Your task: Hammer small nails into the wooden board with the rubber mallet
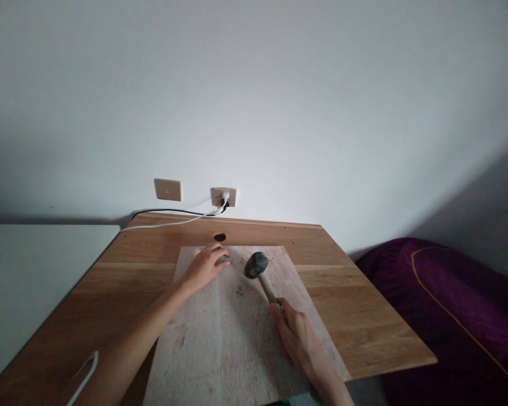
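My right hand (294, 332) is wrapped round the wooden handle of a mallet (256, 265) with a dark, rubber-looking head. The head is raised over the far part of a pale, whitewashed-looking wooden board (203, 344). My left hand (207, 265) rests near the board's far left part, fingers curled and pinched together. Something small and greyish shows at the fingertips, too small to name. A few small metal pieces that look like nails (239, 290) are on the board between my hands. More thin pieces show by the mallet head, partly hidden by it.
Beneath the board is a wooden tabletop (359, 316) with a cable hole (220, 237). Cables (173, 224) run from a wall socket (223, 197) along its back edge. A white surface (38, 282) adjoins at left. Purple fabric (461, 304) lies at right.
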`<state>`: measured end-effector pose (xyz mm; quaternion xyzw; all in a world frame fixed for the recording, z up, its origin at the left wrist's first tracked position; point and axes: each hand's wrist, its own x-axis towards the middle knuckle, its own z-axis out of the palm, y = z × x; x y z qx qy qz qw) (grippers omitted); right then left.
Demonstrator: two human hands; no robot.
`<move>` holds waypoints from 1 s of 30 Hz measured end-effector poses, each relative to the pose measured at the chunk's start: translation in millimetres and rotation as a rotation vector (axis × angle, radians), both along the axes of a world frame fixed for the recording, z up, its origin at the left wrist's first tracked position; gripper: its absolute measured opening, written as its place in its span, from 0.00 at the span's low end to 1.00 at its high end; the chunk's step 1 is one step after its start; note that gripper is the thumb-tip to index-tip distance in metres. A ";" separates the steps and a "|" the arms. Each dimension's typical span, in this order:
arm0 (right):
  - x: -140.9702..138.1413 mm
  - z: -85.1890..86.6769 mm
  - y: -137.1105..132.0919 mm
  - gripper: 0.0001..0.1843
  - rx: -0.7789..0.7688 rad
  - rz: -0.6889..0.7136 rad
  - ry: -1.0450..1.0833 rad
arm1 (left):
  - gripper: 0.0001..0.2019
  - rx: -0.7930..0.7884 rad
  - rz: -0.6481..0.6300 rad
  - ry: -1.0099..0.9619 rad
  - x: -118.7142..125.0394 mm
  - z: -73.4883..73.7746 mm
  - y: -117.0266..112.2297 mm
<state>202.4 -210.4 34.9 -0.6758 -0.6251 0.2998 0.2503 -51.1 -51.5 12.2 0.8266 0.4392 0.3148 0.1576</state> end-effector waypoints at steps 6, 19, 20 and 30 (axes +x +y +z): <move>-2.5 5.5 1.3 0.32 -0.006 0.012 -0.009 | 0.04 -0.013 0.023 0.080 0.7 4.4 -2.5; 0.9 0.3 0.6 0.33 0.063 0.024 -0.022 | 0.03 -0.013 0.026 0.029 -0.1 5.7 -2.4; 0.6 0.3 0.6 0.33 0.068 0.016 -0.032 | 0.03 -0.009 0.021 0.028 -0.1 6.5 -2.6; -0.6 1.7 2.2 0.35 -0.025 -0.001 -0.074 | 0.07 -0.070 0.015 -0.114 -0.8 -3.7 1.1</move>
